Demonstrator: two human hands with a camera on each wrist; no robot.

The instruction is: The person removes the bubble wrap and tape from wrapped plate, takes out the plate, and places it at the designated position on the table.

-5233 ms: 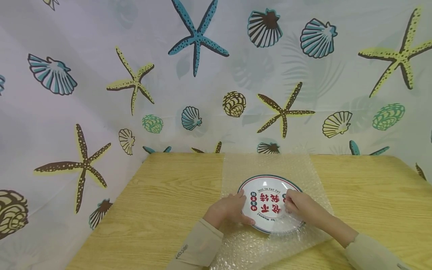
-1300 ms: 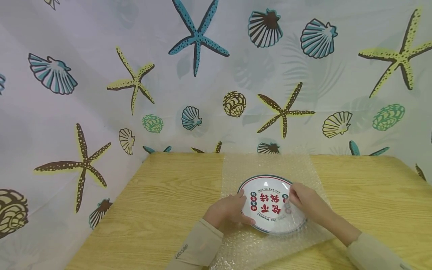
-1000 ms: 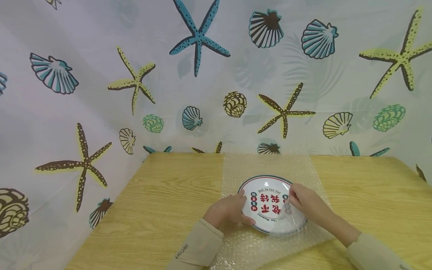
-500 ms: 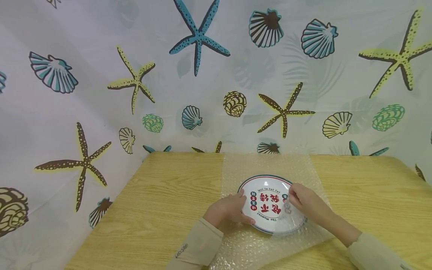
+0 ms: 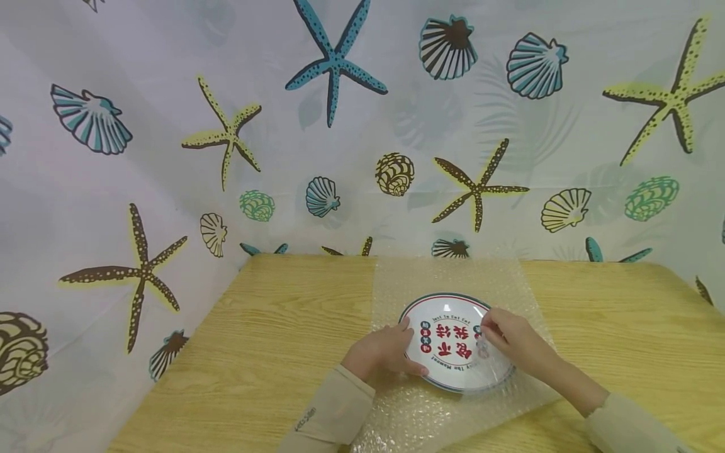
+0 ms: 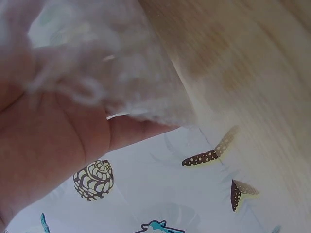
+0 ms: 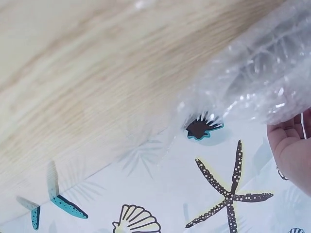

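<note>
An oval white plate with red lettering and a red and blue-green rim sits over a clear bubble wrap sheet. My left hand grips the plate's left edge, thumb on its near rim. The left palm shows under blurred wrap in the left wrist view. At the plate's right side, my right hand has curled fingers and pinches a clear flap of wrap lying across the lower right of the plate. In the right wrist view, crinkled wrap hides part of that hand's fingers.
The wood-grain table extends to both sides of the wrap. Behind it and at the left hangs a white curtain printed with starfish and shells. The wrap's far end reaches the table's back edge.
Compared with about five seconds ago, my right hand sits slightly farther right, uncovering more lettering. Over the last half second its fingers shift slightly on the flap. My left hand keeps its place.
</note>
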